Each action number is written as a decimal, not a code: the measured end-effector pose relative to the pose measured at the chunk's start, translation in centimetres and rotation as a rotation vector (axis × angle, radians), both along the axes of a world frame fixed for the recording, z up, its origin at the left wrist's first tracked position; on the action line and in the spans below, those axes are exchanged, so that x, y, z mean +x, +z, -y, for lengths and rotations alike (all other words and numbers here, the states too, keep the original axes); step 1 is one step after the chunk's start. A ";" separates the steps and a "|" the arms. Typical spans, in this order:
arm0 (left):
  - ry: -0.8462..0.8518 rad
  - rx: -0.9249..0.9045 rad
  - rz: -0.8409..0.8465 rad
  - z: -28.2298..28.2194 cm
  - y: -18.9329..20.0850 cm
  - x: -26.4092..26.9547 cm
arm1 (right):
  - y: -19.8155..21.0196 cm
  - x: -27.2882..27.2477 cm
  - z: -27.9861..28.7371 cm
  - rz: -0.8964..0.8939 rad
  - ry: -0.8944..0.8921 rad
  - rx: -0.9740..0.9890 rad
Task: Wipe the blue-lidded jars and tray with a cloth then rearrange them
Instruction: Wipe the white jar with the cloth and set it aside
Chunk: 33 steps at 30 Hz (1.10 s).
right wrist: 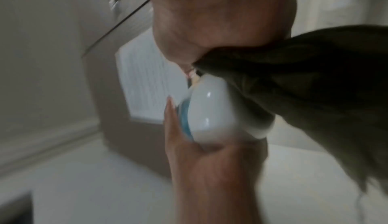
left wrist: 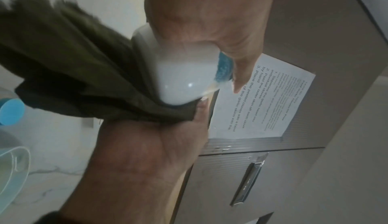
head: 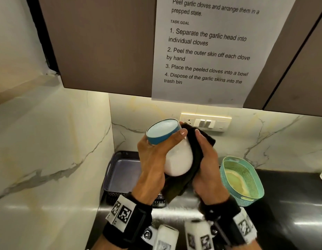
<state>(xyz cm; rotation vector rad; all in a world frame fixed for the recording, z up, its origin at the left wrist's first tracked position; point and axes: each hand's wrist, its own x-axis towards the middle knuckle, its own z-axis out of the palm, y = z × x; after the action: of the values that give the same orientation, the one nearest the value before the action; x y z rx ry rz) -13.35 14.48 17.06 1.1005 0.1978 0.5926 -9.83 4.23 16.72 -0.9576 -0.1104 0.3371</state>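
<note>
Head view shows you holding a white rounded ceramic jar with a blue lid (head: pixel 176 159) up in the air, in front of the marble wall and above the table, tilted so the lid leans toward the upper left. Your left hand (head: pixel 153 159) grips it from the left, thumb hooked across the neck just under the lid. Your right hand (head: pixel 207 170) is clamped on a dark olive-green cloth (head: pixel 194 156) and presses that cloth against the jar's right side and base; the loose end of the cloth hangs down below the jar between your wrists.

From the left wrist, the jar (left wrist: pixel 184 78) sits between both hands with the cloth (left wrist: pixel 73 69) bunched against its underside. The right wrist picture is blurred, but the jar (right wrist: pixel 210 111) and cloth (right wrist: pixel 315 86) touch there too.

Below the jar, a dark grey rectangular plastic tray with a perforated wall (head: pixel 120 174) rests on the black glossy table (head: pixel 292 204), pushed into the corner of the wall. Just right of your right hand stands a teal plastic basket with a slotted wall (head: pixel 246 195), a pale piece lying inside it. Another blue lid (left wrist: pixel 11 111) shows at the left edge of the left wrist view. A white printed instruction sheet (head: pixel 210 51) hangs on the brown upper cabinet (head: pixel 102 42), above a wall switch plate (head: pixel 205 121).
</note>
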 end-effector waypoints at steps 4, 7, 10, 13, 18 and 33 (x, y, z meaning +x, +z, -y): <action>0.092 0.159 0.143 0.5 -0.5 0.7 | -1.0 0.5 -1.2 -0.240 0.019 0.147; 0.141 0.346 0.177 0.0 -1.3 1.5 | -2.2 0.1 -2.5 -0.331 -0.031 0.199; 0.199 0.395 0.178 -0.9 -3.0 2.3 | -2.9 -0.2 -2.8 -0.384 0.006 0.202; 0.235 0.431 0.158 -1.5 -4.5 2.8 | -4.1 -0.1 -2.3 -0.425 0.050 0.226; 0.269 0.409 0.114 -1.8 -6.1 2.9 | -5.0 0.4 -0.5 -0.299 -0.056 0.208; -0.016 0.119 0.062 1.2 -9.1 1.9 | -5.9 3.4 2.9 -0.257 0.152 0.006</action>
<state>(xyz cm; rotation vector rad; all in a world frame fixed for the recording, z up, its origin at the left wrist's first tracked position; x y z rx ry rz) -11.45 13.29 7.93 1.1959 0.1013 0.6298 -6.45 1.33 10.85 -0.8947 0.0506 0.5966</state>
